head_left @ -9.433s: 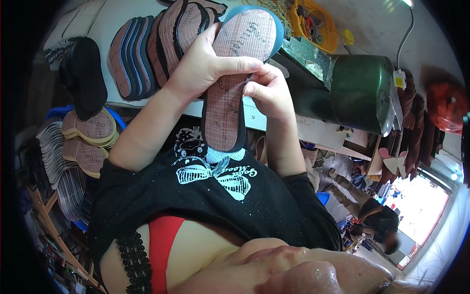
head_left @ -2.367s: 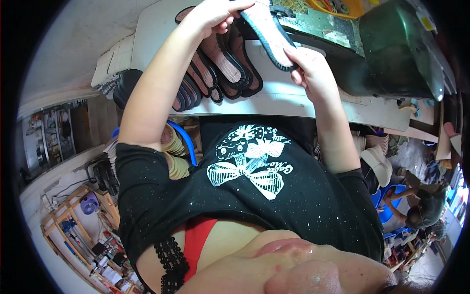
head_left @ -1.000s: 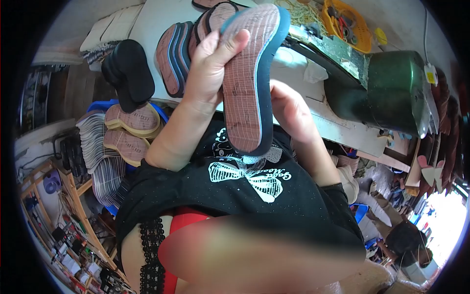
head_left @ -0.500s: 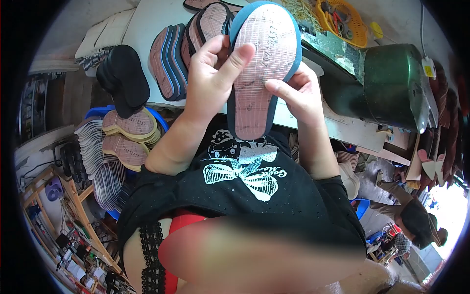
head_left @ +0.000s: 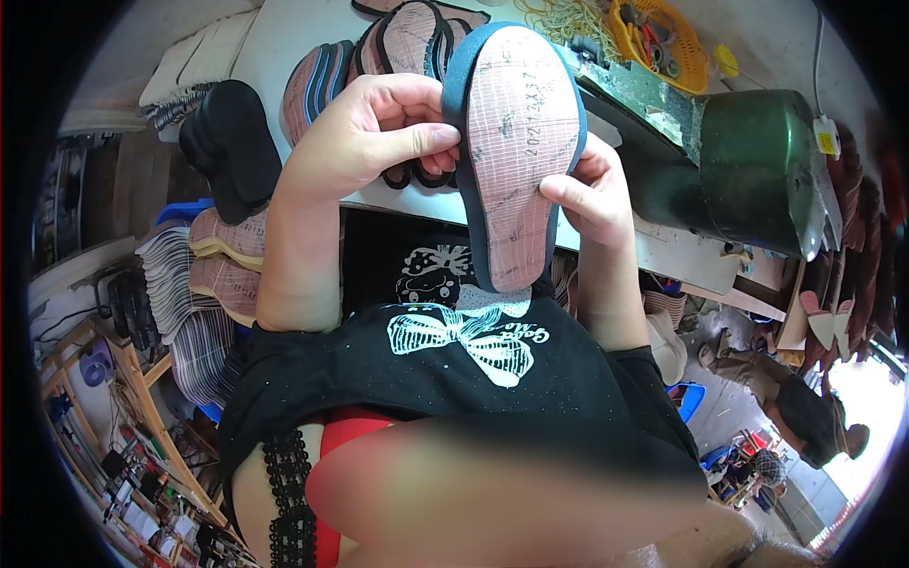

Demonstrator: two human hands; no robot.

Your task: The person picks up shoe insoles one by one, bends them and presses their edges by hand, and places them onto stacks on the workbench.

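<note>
An insole (head_left: 516,161) with a pinkish checked board face, printed numbers and a dark teal rim stands tilted up in front of my chest. My left hand (head_left: 388,137) pinches its left rim, with the thumb against the edge and the fingers curled partly behind. On the other side, my right hand (head_left: 597,199) has its thumb pressed on the checked face near the narrow waist. The fingers of that hand are mostly hidden behind the insole. More insoles (head_left: 407,43) with dark edges lie stacked on the white table (head_left: 270,62) beyond my left hand.
Black soles (head_left: 232,151) sit at the table's left edge. Yellow-edged insoles (head_left: 222,279) and pale stacked pieces (head_left: 180,284) are below them. A green machine (head_left: 757,170) stands right, near a yellow basket (head_left: 663,43) of tools. Another person (head_left: 805,412) is in the right background.
My left hand has shifted left and down from the insole's face to its rim, its thumb no longer over the board. The insole has moved slightly right and down, still with my right hand.
</note>
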